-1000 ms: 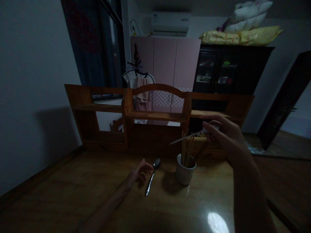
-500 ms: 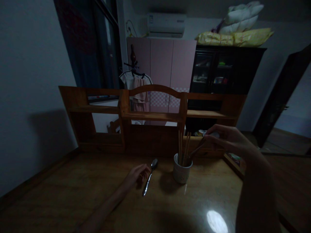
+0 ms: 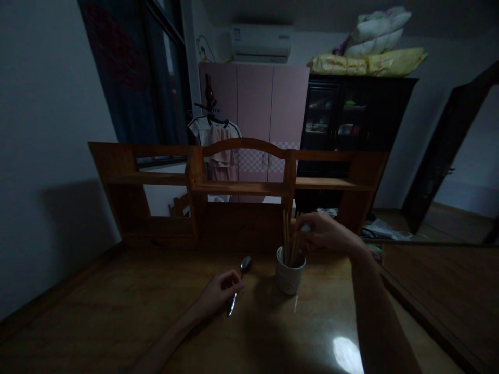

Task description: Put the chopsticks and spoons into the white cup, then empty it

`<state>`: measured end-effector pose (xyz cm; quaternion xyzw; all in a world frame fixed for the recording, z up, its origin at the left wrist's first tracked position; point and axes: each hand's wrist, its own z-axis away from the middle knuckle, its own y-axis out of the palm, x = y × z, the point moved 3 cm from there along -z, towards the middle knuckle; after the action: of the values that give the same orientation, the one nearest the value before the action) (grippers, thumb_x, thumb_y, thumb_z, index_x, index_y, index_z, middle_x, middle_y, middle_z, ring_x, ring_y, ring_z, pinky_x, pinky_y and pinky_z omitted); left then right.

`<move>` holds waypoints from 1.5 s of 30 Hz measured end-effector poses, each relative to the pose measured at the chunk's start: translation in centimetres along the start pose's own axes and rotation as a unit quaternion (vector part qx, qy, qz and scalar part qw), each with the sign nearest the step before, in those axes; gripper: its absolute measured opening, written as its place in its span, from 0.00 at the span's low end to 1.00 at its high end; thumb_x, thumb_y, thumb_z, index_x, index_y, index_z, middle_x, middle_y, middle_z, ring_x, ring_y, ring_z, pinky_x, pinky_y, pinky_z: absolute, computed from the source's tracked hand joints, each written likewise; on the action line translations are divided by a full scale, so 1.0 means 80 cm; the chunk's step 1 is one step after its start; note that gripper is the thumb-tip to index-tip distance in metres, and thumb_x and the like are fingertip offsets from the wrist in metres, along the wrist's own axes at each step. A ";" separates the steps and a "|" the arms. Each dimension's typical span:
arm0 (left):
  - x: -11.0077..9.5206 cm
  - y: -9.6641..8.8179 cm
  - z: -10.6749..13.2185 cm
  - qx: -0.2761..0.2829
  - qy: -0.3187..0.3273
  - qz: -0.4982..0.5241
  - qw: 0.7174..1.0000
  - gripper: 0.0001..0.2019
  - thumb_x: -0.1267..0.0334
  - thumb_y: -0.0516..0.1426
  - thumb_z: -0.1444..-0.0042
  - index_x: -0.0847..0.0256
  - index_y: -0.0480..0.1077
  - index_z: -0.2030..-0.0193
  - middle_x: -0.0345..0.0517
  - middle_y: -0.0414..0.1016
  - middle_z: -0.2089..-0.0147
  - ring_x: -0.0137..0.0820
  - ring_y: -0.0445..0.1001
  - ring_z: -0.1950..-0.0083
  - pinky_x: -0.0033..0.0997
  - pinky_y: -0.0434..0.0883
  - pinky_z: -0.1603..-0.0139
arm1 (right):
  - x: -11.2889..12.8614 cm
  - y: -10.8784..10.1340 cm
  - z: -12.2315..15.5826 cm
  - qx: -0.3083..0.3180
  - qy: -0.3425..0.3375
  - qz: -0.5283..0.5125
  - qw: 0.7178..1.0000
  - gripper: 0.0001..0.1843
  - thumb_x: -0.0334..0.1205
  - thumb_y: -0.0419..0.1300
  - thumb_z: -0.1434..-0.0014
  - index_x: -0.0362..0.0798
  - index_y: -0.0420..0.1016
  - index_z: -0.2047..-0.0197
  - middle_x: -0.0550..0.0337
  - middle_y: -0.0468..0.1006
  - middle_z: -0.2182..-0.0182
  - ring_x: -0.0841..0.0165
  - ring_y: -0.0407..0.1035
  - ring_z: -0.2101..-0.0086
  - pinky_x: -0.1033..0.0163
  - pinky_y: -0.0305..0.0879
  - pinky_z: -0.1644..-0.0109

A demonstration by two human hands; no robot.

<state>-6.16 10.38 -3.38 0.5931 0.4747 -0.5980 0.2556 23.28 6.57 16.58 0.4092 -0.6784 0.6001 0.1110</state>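
Observation:
A metal spoon [image 3: 245,264] lies on the wooden table, bowl end away from me. My left hand [image 3: 220,292] is closed over its handle, thumb and fingers pinched around the middle, which they hide. To the right stands a pale cup [image 3: 289,280] with a faint pattern, holding several wooden chopsticks [image 3: 286,239]. My right hand [image 3: 322,231] is closed just above the cup's right rim. A grey rounded end, like a spoon bowl [image 3: 306,227], shows between its fingers; the lower part of this utensil is hidden by the fingers and cup.
A wooden shelf unit [image 3: 241,187] rises along the table's back edge, behind the cup. A wall [image 3: 50,218] borders the left side. The table's right edge [image 3: 413,306] runs beneath my right forearm. A bright light reflection [image 3: 346,355] lies on the tabletop near me.
My right hand has moved left and slightly down, bringing its utensil to the cup. My left hand has shifted from beside the spoon onto its handle, fingers closing.

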 end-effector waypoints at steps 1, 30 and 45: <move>0.004 -0.001 -0.001 0.000 -0.005 0.006 1.000 0.16 0.49 0.59 0.45 0.63 0.69 0.65 0.39 0.67 0.74 0.25 0.64 0.75 0.23 0.61 0.75 | -0.001 0.004 -0.004 0.008 -0.002 0.002 1.000 0.07 0.40 0.59 0.42 0.45 0.73 0.65 0.62 0.75 0.80 0.68 0.72 0.79 0.69 0.64 0.78; 0.041 -0.011 -0.016 -0.020 -0.077 0.094 0.992 0.19 0.46 0.57 0.45 0.63 0.71 0.61 0.37 0.67 0.76 0.23 0.64 0.83 0.20 0.60 0.85 | -0.001 0.054 -0.025 0.111 0.046 0.107 0.987 0.16 0.51 0.62 0.42 0.45 0.77 0.64 0.59 0.77 0.76 0.69 0.72 0.77 0.72 0.61 0.78; 0.047 -0.010 -0.018 -0.007 -0.056 0.098 0.994 0.19 0.47 0.56 0.44 0.64 0.72 0.61 0.39 0.68 0.73 0.22 0.64 0.81 0.20 0.60 0.84 | -0.027 -0.085 0.055 -0.183 0.209 0.282 0.918 0.32 0.70 0.54 0.45 0.47 0.78 0.70 0.53 0.77 0.76 0.61 0.72 0.76 0.63 0.61 0.76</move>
<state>-6.79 12.95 -6.52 0.6001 0.4036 -0.5990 0.3438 30.85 3.85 19.00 0.0387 -0.8252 0.5433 0.1495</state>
